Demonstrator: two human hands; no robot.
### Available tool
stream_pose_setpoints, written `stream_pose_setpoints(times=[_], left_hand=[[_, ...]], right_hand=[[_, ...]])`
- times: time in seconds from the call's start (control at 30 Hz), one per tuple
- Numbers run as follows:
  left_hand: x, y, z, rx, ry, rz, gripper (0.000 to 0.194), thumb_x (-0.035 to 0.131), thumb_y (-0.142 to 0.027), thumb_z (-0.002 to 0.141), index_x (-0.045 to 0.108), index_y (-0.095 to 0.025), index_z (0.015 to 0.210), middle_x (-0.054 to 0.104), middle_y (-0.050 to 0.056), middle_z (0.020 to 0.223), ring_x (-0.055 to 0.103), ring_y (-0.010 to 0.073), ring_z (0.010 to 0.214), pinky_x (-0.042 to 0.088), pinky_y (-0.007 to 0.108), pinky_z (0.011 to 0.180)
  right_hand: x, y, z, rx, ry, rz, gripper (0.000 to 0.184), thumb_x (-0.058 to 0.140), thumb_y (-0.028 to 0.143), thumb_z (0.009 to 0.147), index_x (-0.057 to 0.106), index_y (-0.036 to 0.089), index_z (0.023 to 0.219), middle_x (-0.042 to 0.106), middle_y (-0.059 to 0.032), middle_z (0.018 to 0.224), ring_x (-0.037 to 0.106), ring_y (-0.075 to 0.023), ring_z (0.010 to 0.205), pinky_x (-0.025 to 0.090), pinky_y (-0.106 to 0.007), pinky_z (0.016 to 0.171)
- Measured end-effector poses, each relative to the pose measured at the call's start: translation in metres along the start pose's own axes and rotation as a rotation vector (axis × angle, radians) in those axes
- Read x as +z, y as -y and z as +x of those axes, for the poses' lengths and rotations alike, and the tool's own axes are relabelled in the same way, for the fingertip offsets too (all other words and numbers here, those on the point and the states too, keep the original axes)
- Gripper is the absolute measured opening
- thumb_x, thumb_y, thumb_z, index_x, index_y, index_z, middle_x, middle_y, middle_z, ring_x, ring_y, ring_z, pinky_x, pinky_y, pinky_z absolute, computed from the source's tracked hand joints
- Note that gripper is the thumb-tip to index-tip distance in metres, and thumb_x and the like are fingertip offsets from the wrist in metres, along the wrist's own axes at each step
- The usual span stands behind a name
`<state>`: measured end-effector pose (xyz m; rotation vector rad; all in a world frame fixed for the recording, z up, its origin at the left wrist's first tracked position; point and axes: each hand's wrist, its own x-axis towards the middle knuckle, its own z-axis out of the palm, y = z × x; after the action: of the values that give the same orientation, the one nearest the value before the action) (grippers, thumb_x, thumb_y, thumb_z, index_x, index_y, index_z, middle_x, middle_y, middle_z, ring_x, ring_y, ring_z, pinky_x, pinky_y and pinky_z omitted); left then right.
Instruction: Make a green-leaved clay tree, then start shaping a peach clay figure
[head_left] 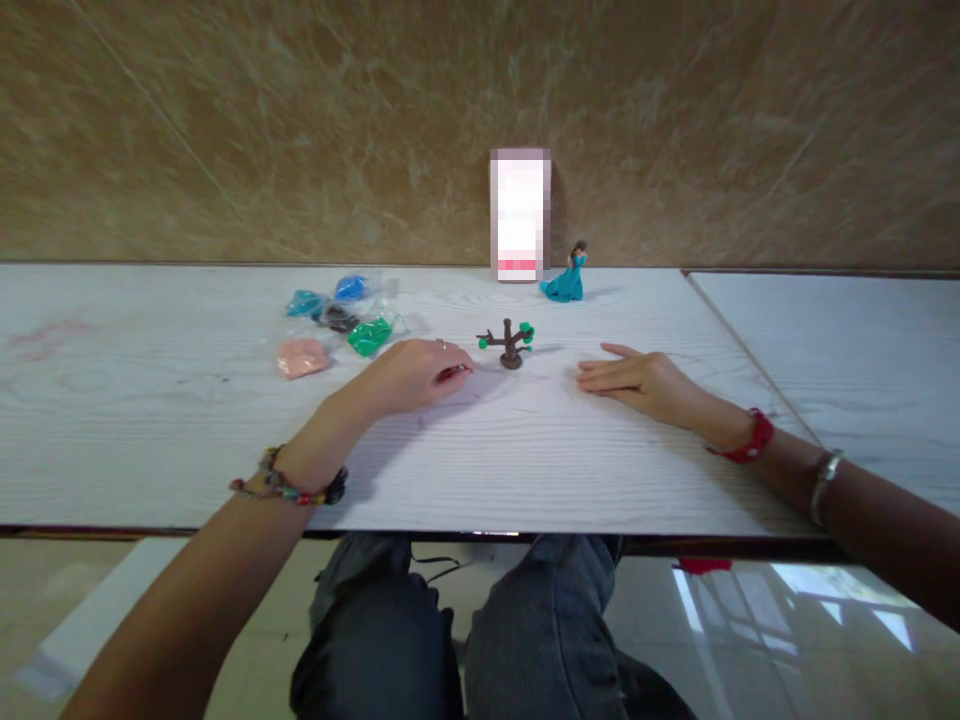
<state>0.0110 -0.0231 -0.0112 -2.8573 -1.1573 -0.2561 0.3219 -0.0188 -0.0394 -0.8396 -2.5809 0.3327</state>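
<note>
**One small model tree (510,350) between your left hand (420,375) and your right hand (649,385)**

Your left hand is curled, with its fingertips drawn in just beside the tree's left branch. A dark patch shows between thumb and fingers; whether it is shadow or a gripped piece, one cannot tell. Your right hand lies palm down with its fingers extended, holding nothing visible, its tips apart from the tree. A ring (441,344) and a beaded bracelet (283,484) mark your left side; a red bracelet (759,434) and a silver bangle (825,482), your right.

The tree stands upright on the white, wood-grained surface (480,470), its trunk brown, its branches tipped with green. Beyond your left hand lie five bagged lumps: pink (302,357), green (370,336), dark (340,318), teal (305,303) and blue (350,288). Behind the tree, a phone (520,215), its screen pixelated, is propped upright against the brown marbled wall (300,120). Just beside its lower right corner stands a figurine (566,283) in a teal gown. Below the near edge, your legs (540,620) in grey trousers show above a glossy floor (787,670).
</note>
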Motion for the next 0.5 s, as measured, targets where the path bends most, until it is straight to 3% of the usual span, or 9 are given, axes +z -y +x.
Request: stream_pose_setpoints(times=[0.17,0.3,0.43,0.5], left_hand=[[0.0026,0.0034,-0.0004,0.001,0.014,-0.003,0.027,0.038,-0.026,0.081,0.063,-0.017,0.080,0.067,0.002,0.076,0.057,0.0121,0.065,0.039,0.022,0.057],[0.0017,0.0015,0.0000,0.000,0.014,-0.004,0.027,0.038,-0.026,0.081,0.064,-0.017,0.082,0.067,0.003,0.078,0.058,0.0123,0.067,0.039,0.022,0.059],[0.0001,-0.0012,0.0006,-0.011,0.020,0.005,0.028,0.038,-0.026,0.080,0.064,-0.017,0.082,0.067,0.003,0.079,0.058,0.0127,0.067,0.039,0.022,0.059],[0.0003,-0.0013,0.0006,-0.010,0.018,0.006,0.028,0.038,-0.026,0.081,0.064,-0.017,0.083,0.067,0.003,0.080,0.058,0.0129,0.068,0.040,0.022,0.059]], right_hand=[[0.0023,-0.0001,0.0019,0.103,-0.097,-0.060,0.024,0.049,0.016,0.081,0.065,0.023,0.099,0.064,-0.0039,0.103,0.059,-0.0186,0.100,0.036,-0.045,0.099],[0.0044,-0.0028,0.0013,-0.003,-0.028,0.018,0.025,0.048,0.016,0.082,0.065,0.024,0.098,0.065,-0.0004,0.103,0.059,-0.0159,0.100,0.037,-0.040,0.101],[0.0034,-0.0031,-0.0001,0.115,-0.132,-0.029,0.025,0.049,0.018,0.081,0.065,0.023,0.100,0.065,-0.0011,0.102,0.061,-0.0169,0.097,0.038,-0.041,0.100],[0.0026,-0.0023,-0.0008,0.077,-0.078,0.018,0.025,0.049,0.018,0.081,0.065,0.024,0.099,0.065,0.0008,0.103,0.060,-0.0159,0.099,0.040,-0.037,0.099]])
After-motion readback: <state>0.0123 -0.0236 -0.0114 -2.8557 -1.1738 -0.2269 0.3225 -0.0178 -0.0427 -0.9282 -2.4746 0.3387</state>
